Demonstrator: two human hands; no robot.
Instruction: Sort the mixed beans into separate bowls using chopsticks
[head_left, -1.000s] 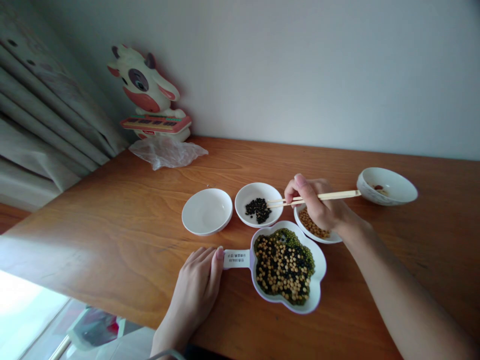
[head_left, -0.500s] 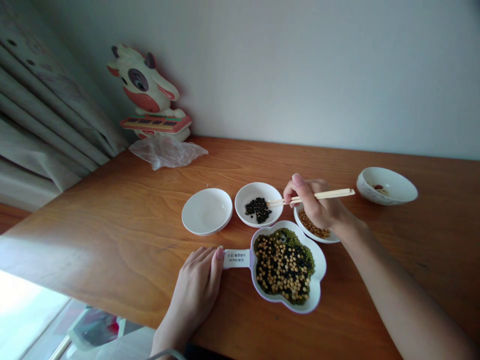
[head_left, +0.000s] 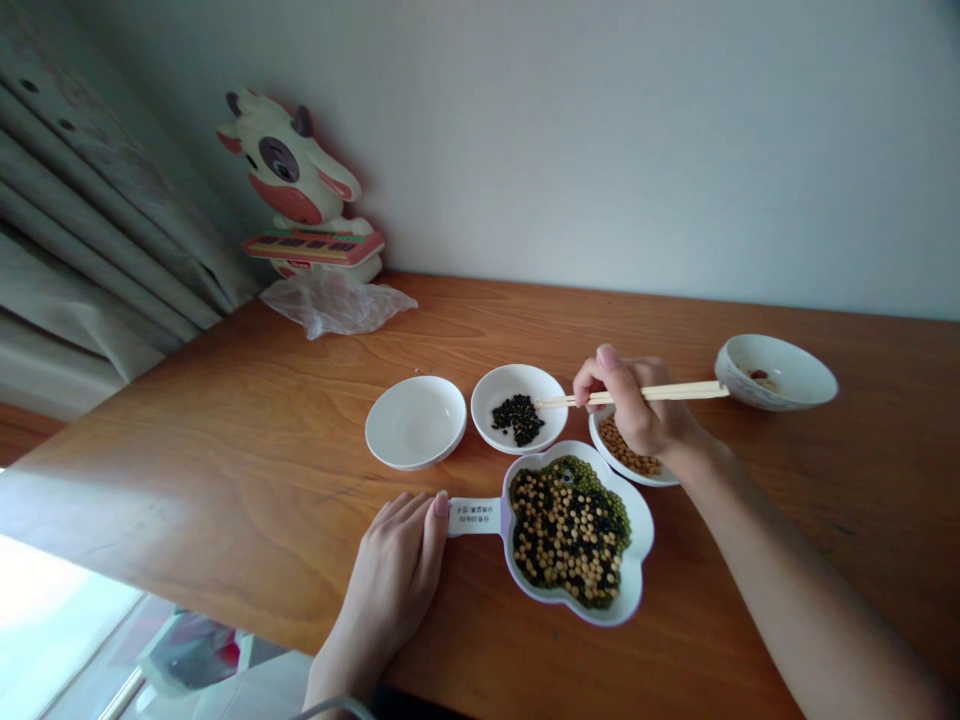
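My right hand (head_left: 637,405) grips a pair of chopsticks (head_left: 679,391), their tips inside a small white bowl (head_left: 489,428) beside a heap of black beans (head_left: 517,418). Under that hand, a white bowl of yellowish-brown beans (head_left: 626,450) is partly hidden. My left hand (head_left: 399,560) is closed around the end of the labelled handle (head_left: 474,517) of a flower-shaped dish (head_left: 637,545). Mixed black, pale yellow and green beans (head_left: 566,530) fill that dish. A third white bowl (head_left: 415,425), with nothing in it, stands left of the black beans.
A larger white bowl (head_left: 814,385) at the right holds a few small pieces. At the back left, a crumpled plastic bag (head_left: 341,305) lies before a cow-shaped toy keyboard (head_left: 315,245) near the wall. A curtain (head_left: 90,270) hangs at the left.
My right hand has shifted slightly right, and the chopsticks lie a little flatter, tips still in the black bean bowl. My left hand stays on the dish handle.
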